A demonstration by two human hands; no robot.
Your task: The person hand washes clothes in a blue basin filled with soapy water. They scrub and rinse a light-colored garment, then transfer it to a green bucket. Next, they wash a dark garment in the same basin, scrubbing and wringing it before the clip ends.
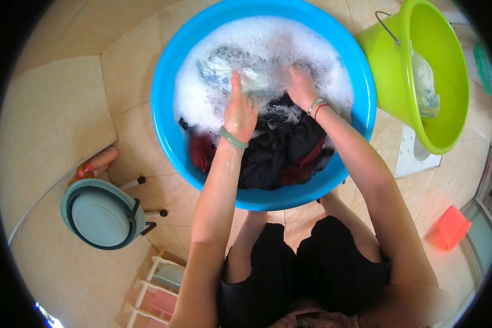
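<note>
A large blue basin (165,143) holds white suds (202,104) and wet laundry. In it, my left hand (240,116), a green bangle on its wrist, is closed on a white-and-blue cloth (216,70). One digit lies stretched along the cloth; the other fingers are partly sunk in foam. To the right, my right hand (303,88) reaches into the suds, its fingers smeared by motion and half hidden. A metal bangle and a red cord circle that wrist. Dark garments (273,145) and dark red fabric (306,164) lie nearer me in the basin.
A lime-green bucket (380,76) stands tilted against the basin's right side, with a pale cloth (425,87) inside. At left are a grey-green folding basin (99,217) and pink slippers (101,160). A white rack (147,290) stands lower left, a coral container (452,227) lower right.
</note>
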